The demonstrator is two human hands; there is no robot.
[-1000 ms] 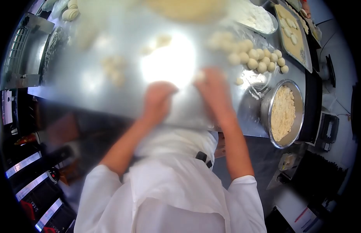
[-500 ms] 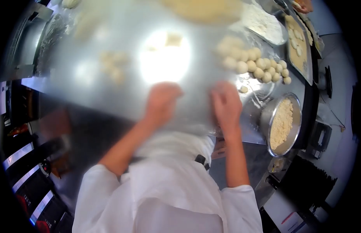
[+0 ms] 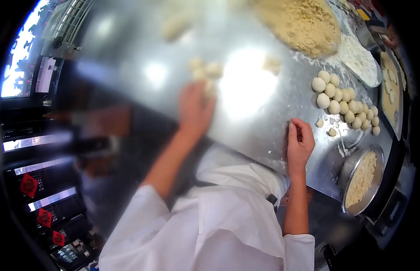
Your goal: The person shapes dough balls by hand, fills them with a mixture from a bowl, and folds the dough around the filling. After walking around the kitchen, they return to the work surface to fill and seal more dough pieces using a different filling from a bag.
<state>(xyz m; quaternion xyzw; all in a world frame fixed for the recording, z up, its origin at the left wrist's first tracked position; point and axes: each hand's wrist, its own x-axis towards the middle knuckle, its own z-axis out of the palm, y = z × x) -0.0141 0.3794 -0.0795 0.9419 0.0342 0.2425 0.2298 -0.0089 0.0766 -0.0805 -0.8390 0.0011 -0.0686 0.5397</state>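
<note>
My left hand (image 3: 195, 108) reaches to a small cluster of pale dough pieces (image 3: 213, 69) on the steel table. Its fingertips meet the nearest piece, but blur hides whether they grip it. My right hand (image 3: 301, 143) is closed near the table's front edge, thumb and forefinger curled together. What it holds, if anything, does not show. Beyond it lie two little dough scraps (image 3: 332, 132) and a group of round dough balls (image 3: 344, 107).
A large slab of yellowish dough (image 3: 305, 27) lies at the back, beside heaped white flour (image 3: 361, 63). At right stand a steel bowl of crumbly mixture (image 3: 378, 180) and a tray with pale pieces (image 3: 398, 122). Another person's hand (image 3: 390, 38) shows at the far right.
The view has swung, shifting the table's contents rightward in the picture. My left hand has moved away from my right, out to the dough cluster. My right hand stays curled near the front edge.
</note>
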